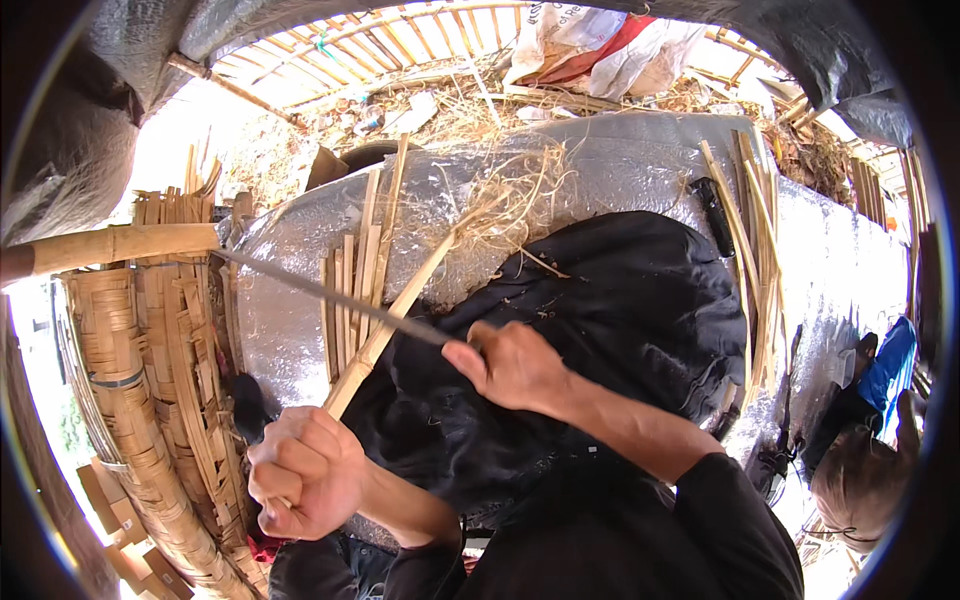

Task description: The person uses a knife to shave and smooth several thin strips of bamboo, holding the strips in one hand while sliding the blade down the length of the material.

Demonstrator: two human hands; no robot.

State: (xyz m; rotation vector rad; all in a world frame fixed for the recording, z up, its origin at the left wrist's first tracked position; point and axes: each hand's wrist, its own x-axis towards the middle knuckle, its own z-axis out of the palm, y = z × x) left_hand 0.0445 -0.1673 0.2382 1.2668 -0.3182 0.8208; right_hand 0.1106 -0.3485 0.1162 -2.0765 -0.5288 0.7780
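Some sack lettering (572, 12) beyond bamboo strip (420, 284)

Place: makeshift open-sided bamboo workshop | left of left fingers (290, 455): tall tan woven-bamboo cylinder (120, 345) | right of right fingers (483, 336): long pale split-bamboo strips (764, 270) | ahead of both: curly straw-coloured shavings (525, 195) over silvery sheet (640, 165) | farther ahead: sunlit pale bamboo-pole fence (400, 42), grey plastic sheeting (835, 55) hanging beside it

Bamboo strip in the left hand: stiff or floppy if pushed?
The bamboo strip is probably stiff: it juts straight from the left hand. Likely light, being slim. Its far end may snag, since thin curled strands show there.
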